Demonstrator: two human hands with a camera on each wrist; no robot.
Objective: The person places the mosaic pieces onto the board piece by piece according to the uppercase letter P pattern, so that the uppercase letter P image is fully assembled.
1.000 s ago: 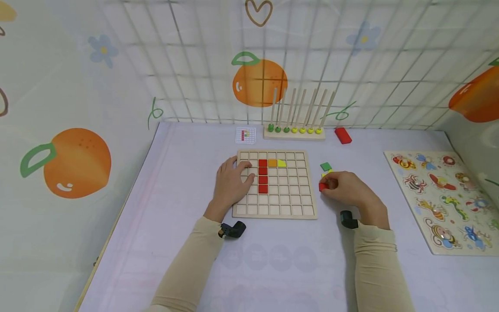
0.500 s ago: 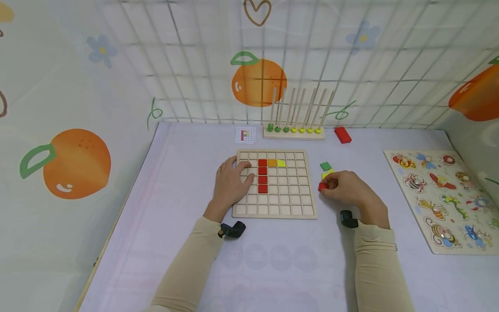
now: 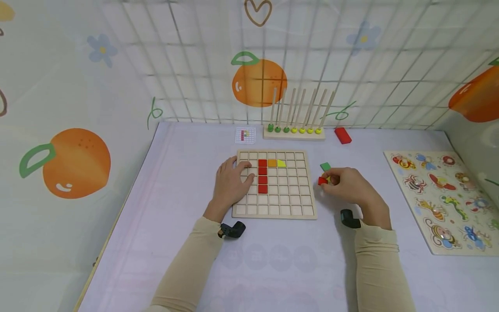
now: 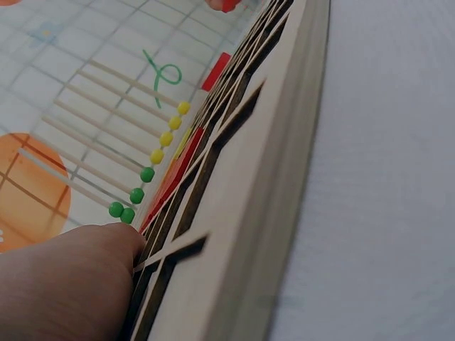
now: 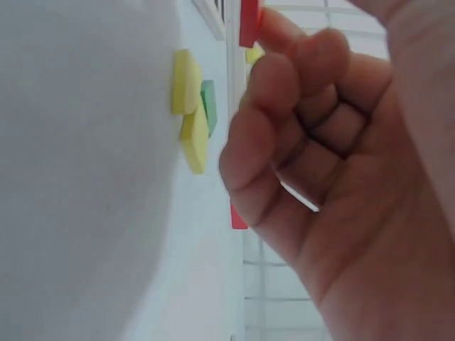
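Observation:
My left hand (image 3: 231, 184) rests on the left side of a wooden grid board (image 3: 280, 211), its thumb and fingers spread over the squares. A column of several red tiles (image 3: 263, 180) sits in the grid, with an orange tile (image 3: 272, 163) and a yellow tile with a cut corner (image 3: 281, 163) to the right of the top one. Right of the board, my right hand (image 3: 348, 186) pinches a red tile (image 5: 249, 23) between thumb and fingertips, raised over the table. Two yellow tiles (image 5: 186, 82) and a green tile (image 3: 325, 166) lie under and beyond that hand.
Behind the board are a small pattern card (image 3: 245, 135) and a peg stand (image 3: 294, 135) with green and yellow beads. A red block (image 3: 343, 135) lies right of the stand. An insect puzzle board (image 3: 425, 190) takes up the table's right side.
My right hand has risen slightly and moved a little away from me with the red tile, now overlapping the yellow tiles in the head view. The left hand has stayed still.

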